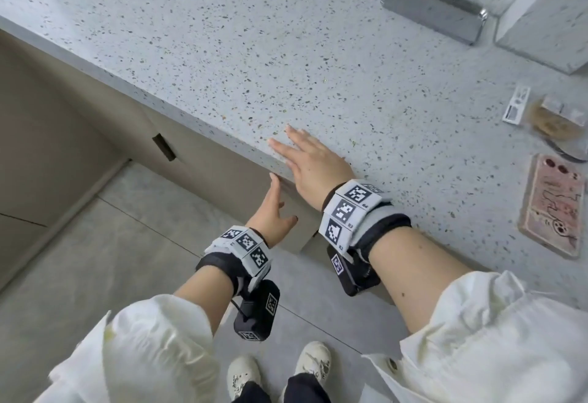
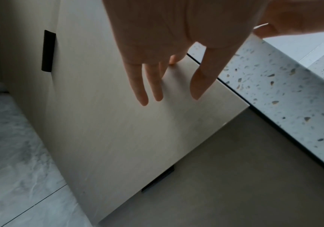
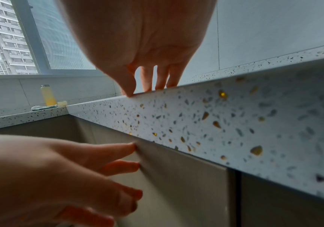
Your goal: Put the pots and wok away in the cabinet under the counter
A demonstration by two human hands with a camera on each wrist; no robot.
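Observation:
No pot or wok shows in any view. Under the speckled counter [image 1: 254, 52] is a beige cabinet door [image 2: 118, 130]. My left hand [image 1: 280, 202] reaches to it just below the counter's front edge, fingers [image 2: 139, 86] straight and touching the door's face near its top. Whether the door is fully closed I cannot tell. My right hand [image 1: 296, 154] lies flat on the countertop at the front edge, and its straight fingertips [image 3: 147, 81] rest on the stone. Neither hand holds anything.
A phone in a pink case [image 1: 552, 205], a small white card [image 1: 517, 105] and a brown scrap [image 1: 553, 122] lie at the counter's right. A metal tray [image 1: 436, 11] sits at the back. A dark handle [image 2: 48, 50] marks the neighbouring door. A yellow bottle [image 3: 48, 95] stands by the window.

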